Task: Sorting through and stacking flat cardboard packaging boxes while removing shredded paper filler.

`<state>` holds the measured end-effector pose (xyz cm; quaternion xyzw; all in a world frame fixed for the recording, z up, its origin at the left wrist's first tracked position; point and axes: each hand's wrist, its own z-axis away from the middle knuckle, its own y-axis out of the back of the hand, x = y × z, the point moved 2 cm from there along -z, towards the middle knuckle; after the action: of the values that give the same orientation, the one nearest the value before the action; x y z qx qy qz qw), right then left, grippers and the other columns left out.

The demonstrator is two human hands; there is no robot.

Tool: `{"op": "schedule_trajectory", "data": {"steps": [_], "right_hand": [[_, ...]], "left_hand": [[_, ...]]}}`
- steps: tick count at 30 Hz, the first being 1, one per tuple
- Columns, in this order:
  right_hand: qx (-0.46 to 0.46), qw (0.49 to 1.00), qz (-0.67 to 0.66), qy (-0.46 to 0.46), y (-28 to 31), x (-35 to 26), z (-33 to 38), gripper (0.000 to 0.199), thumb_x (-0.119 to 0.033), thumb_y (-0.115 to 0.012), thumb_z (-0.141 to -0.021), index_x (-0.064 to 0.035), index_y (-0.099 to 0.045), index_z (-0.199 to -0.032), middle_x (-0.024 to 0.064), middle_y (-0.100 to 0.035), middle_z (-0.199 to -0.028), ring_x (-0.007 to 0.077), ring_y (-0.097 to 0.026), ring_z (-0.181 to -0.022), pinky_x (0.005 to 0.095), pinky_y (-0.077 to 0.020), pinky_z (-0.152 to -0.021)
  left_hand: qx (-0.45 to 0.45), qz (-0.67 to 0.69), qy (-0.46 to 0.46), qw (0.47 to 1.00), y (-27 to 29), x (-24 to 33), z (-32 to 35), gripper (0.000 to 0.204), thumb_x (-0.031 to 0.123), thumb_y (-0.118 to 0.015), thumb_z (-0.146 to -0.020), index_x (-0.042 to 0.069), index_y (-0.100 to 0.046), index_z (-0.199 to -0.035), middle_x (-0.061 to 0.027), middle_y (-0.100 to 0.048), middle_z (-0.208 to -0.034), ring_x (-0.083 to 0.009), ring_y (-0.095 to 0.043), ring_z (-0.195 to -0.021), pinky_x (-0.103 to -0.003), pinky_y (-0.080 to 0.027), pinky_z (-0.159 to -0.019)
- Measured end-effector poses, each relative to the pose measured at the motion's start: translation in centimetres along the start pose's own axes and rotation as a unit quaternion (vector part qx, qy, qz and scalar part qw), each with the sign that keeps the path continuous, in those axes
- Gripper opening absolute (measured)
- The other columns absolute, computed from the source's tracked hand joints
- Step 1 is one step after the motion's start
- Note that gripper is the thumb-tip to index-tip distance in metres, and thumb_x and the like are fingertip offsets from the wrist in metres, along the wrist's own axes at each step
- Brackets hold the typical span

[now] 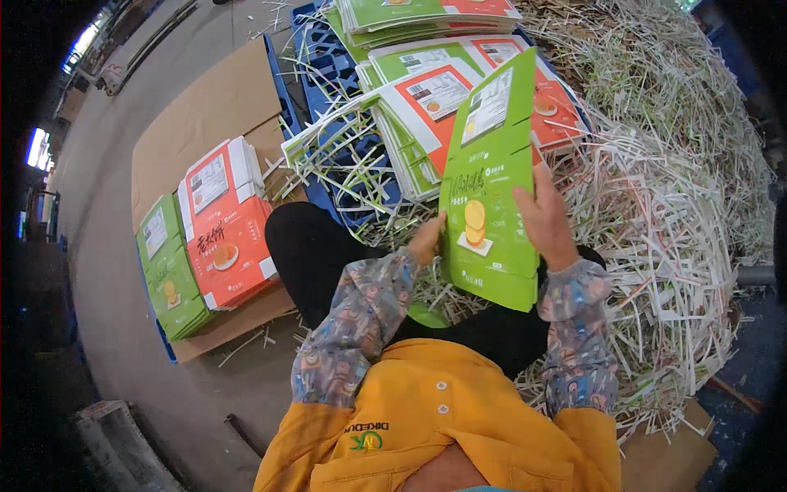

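Carton blank of flat green printed cardboard [492, 197] was up over the lap, left hand [426, 239] curled at one edge, right hand [548, 217] half-closed on the other. Looked light, stiffish, maybe slick; edges seemed the best hold. Counted one held (maybe several layered, couldn't tell), plus one green cardboard stack [170, 271], one orange-red cardboard stack [228, 221].

Two hands [548, 215]; two shirt buttons [442, 385]; left cardboard [209, 107]: one green stack [170, 266], one red stack [234, 238]
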<state>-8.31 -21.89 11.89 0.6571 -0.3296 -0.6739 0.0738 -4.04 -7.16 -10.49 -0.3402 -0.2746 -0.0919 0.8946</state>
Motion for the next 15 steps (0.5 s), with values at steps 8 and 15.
{"op": "schedule_trajectory", "data": {"steps": [8,15], "right_hand": [[0.006,0.997,0.064,-0.03,-0.5,3.8,-1.3,0.029,-0.01,-0.048,-0.078,0.0011,-0.042,-0.105,0.0162,-0.055,-0.092,0.0223,-0.055,-0.084,0.0323,-0.0412,-0.074],[0.045,0.975,-0.218,-0.023,2.2,3.3,-1.8,0.029,-0.009,-0.049,-0.078,0.0026,-0.044,-0.104,0.0092,-0.056,-0.093,0.0164,-0.053,-0.081,0.0282,-0.0412,-0.073]], "left_hand": [[0.086,-0.055,-0.012,0.995,2.0,-4.0,-3.1,0.038,0.037,-0.042,-0.085,0.002,-0.051,-0.099,-0.0079,-0.052,-0.094,-0.0176,-0.047,-0.082,-0.034,-0.036,-0.07],[0.325,-0.273,-0.399,0.813,3.3,6.6,3.1,0.049,0.022,-0.06,-0.073,-0.006,-0.043,-0.109,-0.017,-0.049,-0.102,-0.0262,-0.045,-0.096,-0.033,-0.034,-0.085]]}}
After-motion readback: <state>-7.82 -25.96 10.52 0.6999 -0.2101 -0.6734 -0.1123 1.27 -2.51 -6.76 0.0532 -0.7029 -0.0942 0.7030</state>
